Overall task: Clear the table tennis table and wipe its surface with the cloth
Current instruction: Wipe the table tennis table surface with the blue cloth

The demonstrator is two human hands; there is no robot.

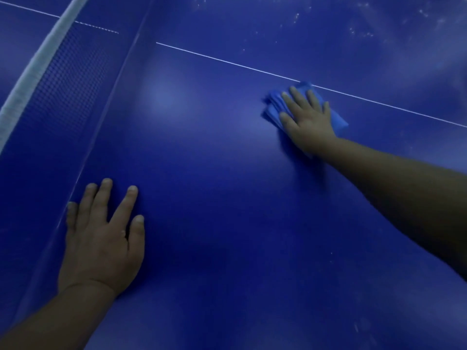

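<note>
Cloth [276,107]: blue, folded into a bunched pad, lying flat on the blue table tennis table [227,198] just on your side of the thin white centre line [227,62], with its far corner touching or overlapping that line. Your right hand [307,120] lies palm-down on top of the cloth, arm stretched out across the surface. Its fingers are straight and slightly spread, pressing the cloth flat rather than gripping it; folded layers stick out past the fingertips on the left, and one corner shows to the right of the hand.

Your left hand [101,238] rests palm-down on bare table, well apart from the cloth, close to the net [63,79]. Fingers straight and fanned apart, thumb out to the side, nothing under them.

Net runs diagonally along the left, dark mesh with a white top band [38,69].

Surface condition: whitish specks and smears [361,24] visible in the far right area beyond the centre line. Near half around both hands looks uniform blue, with soft light reflections.
</note>
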